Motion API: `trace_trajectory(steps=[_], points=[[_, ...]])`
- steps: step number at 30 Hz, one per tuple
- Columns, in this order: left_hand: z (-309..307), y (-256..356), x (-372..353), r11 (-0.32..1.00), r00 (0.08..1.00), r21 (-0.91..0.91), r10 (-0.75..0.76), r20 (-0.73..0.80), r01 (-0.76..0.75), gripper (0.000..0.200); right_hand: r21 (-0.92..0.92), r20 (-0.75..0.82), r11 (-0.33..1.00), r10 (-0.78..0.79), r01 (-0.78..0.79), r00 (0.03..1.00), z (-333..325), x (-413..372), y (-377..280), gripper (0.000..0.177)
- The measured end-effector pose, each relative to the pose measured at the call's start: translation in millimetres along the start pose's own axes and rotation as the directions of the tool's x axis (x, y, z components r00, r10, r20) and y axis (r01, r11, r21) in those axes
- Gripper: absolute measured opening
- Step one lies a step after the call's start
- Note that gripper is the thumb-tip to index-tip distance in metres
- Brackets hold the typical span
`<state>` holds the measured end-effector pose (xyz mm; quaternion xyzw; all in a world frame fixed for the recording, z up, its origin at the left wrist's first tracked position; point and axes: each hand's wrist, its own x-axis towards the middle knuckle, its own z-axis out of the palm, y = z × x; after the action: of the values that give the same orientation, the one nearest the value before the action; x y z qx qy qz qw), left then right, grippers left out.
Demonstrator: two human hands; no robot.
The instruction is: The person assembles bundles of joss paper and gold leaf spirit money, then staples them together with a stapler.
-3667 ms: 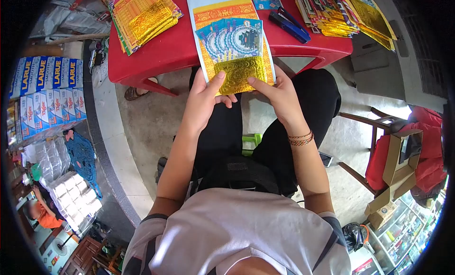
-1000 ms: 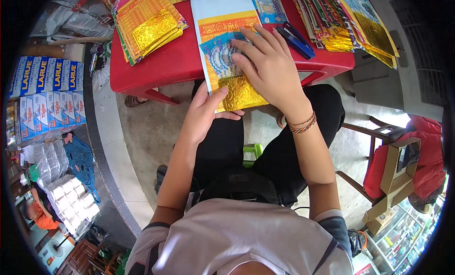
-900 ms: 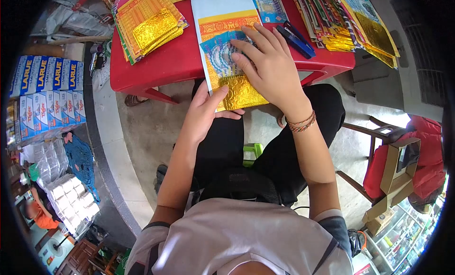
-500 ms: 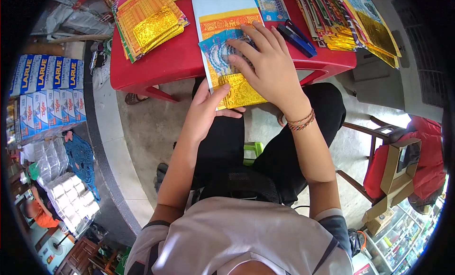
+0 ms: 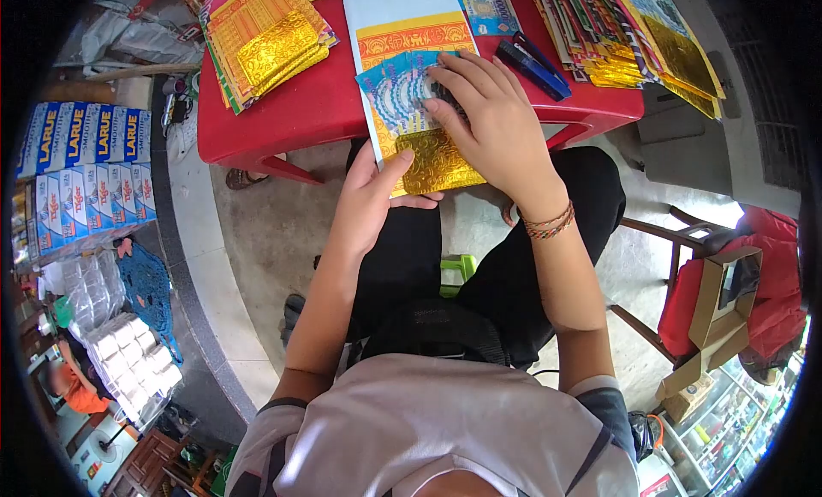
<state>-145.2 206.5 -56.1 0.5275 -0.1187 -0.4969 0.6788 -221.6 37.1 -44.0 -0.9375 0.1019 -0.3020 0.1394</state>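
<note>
Thumb of my left grip (image 5: pixel 370 189) bears on the gold foil sheet (image 5: pixel 435 163); fingers pass beneath, so this grip is clamped on that sheet and the layers under it, at their left side. The gold foil sheet is positioned outside the near edge of the counter (image 5: pixel 295 116), toward me. My right grip (image 5: pixel 495 129) is released: fingers spread, laid across the right part of the blue notes (image 5: pixel 390 86). The blue notes overlap an orange printed sheet (image 5: pixel 411 41); a white sheet (image 5: pixel 402 5) extends beyond it over the counter. Right of these lies a blue stapler-like tool (image 5: pixel 533 69). One stack of orange sheets (image 5: pixel 257 22), topped with gold pieces (image 5: pixel 278 47), occupies the left edge; a second paper stack (image 5: pixel 586 35) occupies the right edge, partly overhanging it.
</note>
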Motion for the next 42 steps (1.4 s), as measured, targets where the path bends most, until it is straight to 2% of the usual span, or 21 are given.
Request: trace_trajectory(steps=[5,14,17,19,20,22,23,25,28,42], points=[[2,-1,-1,1.000,0.999,0.021,0.021,-0.030,-0.021,0.033,0.005,-0.006,1.000,-0.012,0.012,1.000,-2,3,-1,0.031],[2,0,0,0.999,0.999,-0.017,0.041,0.005,-0.041,0.033,0.054,0.023,0.998,-0.025,0.023,0.999,-2,-2,-2,0.027],[5,-3,-2,0.996,0.996,-0.006,0.091,-0.011,-0.091,0.032,0.051,0.025,0.998,-0.023,0.022,0.999,-3,-4,0,0.027],[11,-7,-5,0.977,0.972,0.023,0.214,-0.098,-0.213,0.031,0.051,0.032,0.999,-0.018,0.016,0.999,-4,-5,-1,0.027],[14,-6,-6,0.977,0.972,0.023,0.214,-0.098,-0.213,0.031,0.059,0.034,0.998,-0.006,0.004,0.999,-4,-5,-1,0.028],[19,-3,-7,0.950,0.947,0.069,0.311,-0.082,-0.306,0.032,0.067,0.036,0.998,0.009,-0.011,0.999,-5,-6,-1,0.028],[18,-3,-7,0.950,0.947,0.069,0.310,-0.081,-0.305,0.032,0.066,0.033,0.998,-0.003,0.001,0.999,-4,-6,0,0.028],[13,-1,-4,0.969,0.977,0.130,0.213,-0.006,-0.211,0.036,0.066,0.028,0.998,-0.017,0.015,0.999,-4,-6,0,0.028],[11,-2,-4,0.971,0.983,0.155,0.183,-0.001,-0.180,0.039,0.057,0.021,0.998,-0.020,0.019,1.000,-3,-6,1,0.028],[11,1,-5,0.981,0.989,0.122,0.151,0.004,-0.150,0.041,0.007,0.066,1.000,0.001,-0.001,0.998,-7,-10,2,0.032]])
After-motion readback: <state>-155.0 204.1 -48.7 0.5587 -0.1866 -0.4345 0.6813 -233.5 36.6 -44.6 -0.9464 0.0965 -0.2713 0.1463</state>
